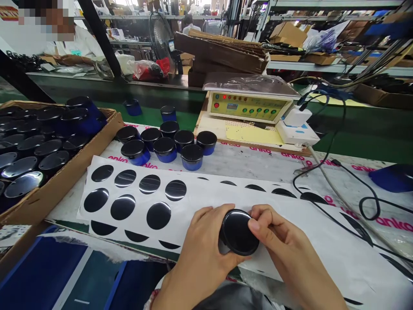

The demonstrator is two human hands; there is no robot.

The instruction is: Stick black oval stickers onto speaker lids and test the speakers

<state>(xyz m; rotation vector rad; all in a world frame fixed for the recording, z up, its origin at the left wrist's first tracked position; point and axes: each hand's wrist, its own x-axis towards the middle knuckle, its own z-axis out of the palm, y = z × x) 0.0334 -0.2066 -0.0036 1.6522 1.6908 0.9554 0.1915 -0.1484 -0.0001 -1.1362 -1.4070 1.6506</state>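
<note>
Black glossy-topped piece (240,232) sits in the left hand (204,245), fingers curled round; the right hand (284,237) pinches its rim, apparently smoothing; even pressure seems needed next.

Near the surface's (245,158) near edge, the left hand (206,245) grips a round piece (239,232) with a glossy black top, and the right hand (285,241) has its thumb on the top's rim. Beneath them lies a white sheet (201,194) bearing black discs (158,215). Blue, black-topped cups (165,149) cluster toward the far edge, beside a control box (247,107); a filled carton (64,183) sits at the left edge.
</note>
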